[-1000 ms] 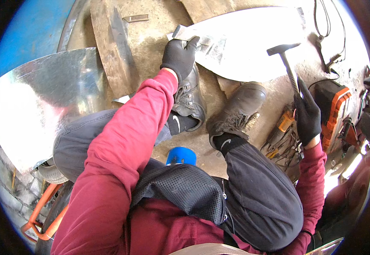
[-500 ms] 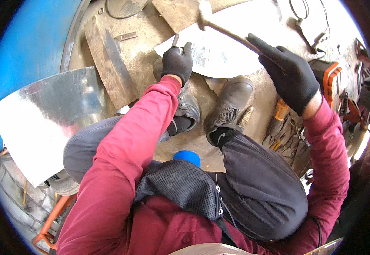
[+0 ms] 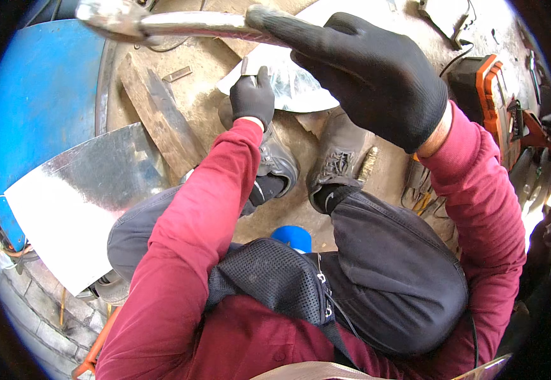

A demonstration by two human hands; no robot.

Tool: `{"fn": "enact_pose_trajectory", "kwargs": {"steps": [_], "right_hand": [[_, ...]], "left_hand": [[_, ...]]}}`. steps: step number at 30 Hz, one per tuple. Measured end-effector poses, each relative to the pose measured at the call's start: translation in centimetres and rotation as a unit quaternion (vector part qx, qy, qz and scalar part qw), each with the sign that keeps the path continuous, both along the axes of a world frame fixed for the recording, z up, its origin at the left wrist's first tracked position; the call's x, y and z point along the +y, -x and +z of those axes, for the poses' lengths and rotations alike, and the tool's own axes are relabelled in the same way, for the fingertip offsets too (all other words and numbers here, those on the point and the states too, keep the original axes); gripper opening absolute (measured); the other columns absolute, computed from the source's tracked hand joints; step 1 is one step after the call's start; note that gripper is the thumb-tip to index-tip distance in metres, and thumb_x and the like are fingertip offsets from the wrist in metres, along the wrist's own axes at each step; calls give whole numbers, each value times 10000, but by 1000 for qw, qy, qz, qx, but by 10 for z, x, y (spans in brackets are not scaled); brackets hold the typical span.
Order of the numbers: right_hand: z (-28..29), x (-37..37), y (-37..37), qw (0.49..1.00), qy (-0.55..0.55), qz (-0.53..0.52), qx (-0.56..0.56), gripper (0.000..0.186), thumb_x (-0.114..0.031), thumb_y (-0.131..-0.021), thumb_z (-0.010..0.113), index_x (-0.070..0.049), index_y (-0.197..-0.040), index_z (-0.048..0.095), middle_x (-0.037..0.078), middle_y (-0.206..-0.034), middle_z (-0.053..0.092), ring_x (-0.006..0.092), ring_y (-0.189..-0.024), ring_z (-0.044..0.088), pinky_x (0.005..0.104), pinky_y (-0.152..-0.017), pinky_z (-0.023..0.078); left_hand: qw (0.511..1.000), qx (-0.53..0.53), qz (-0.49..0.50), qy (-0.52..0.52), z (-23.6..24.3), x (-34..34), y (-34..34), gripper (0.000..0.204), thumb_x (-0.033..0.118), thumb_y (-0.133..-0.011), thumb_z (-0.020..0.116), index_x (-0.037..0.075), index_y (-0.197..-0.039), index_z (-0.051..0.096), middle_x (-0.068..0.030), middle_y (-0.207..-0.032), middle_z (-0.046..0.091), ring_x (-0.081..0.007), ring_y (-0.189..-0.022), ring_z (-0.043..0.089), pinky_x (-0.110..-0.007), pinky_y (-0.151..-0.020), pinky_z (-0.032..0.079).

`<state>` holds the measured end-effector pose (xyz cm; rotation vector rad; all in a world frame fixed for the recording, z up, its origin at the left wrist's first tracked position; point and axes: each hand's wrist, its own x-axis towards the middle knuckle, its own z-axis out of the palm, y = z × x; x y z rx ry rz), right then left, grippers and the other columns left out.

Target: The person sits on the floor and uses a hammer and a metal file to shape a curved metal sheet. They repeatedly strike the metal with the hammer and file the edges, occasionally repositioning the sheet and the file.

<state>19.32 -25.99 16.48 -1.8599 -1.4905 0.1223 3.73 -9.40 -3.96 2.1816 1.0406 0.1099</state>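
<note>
The hammer (image 3: 193,25) has been raised from the right toward the far left, its handle clamped in the right hand (image 3: 377,79); seemingly, no blow is being landed. A metal piece (image 3: 245,67) is gripped by the left hand (image 3: 252,100) at the far metal sheet's (image 3: 294,85) left end.

White logo (image 3: 329,199) on black sock (image 3: 339,196)

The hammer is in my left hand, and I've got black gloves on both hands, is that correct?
Not quite: the head view shows the hammer in your right hand, not your left hand. The black gloves are indeed on both.
</note>
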Motion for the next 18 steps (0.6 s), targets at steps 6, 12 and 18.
{"fn": "enact_pose_trajectory", "kwargs": {"steps": [6,12,18], "right_hand": [[-42,-22,-13,958,274,-16,-80,610,-181,-1024,623,-379,-1586,493,138,-833,669,348,-686,693,467,-611,566],[-47,-18,-11,969,242,-24,-45,599,-186,-1026,634,-391,-1574,506,135,-839,670,337,-688,689,465,-618,566],[-31,-11,-19,981,189,-19,-31,624,-195,-1006,685,-382,-1576,512,126,-839,670,314,-701,685,443,-637,564]], "left_hand": [[998,-61,0,-3,-5,-7,-2,395,341,-1030,634,-32,-1073,758,-276,-992,764,-451,-976,742,-476,-863,566],[982,-167,59,60,-15,-3,-1,366,291,-1032,652,-54,-1094,756,-225,-1016,791,-371,-960,772,-427,-855,571],[992,-122,8,13,-7,-2,-12,373,292,-1035,643,-64,-1008,751,-254,-953,775,-367,-895,770,-432,-813,565]]}}
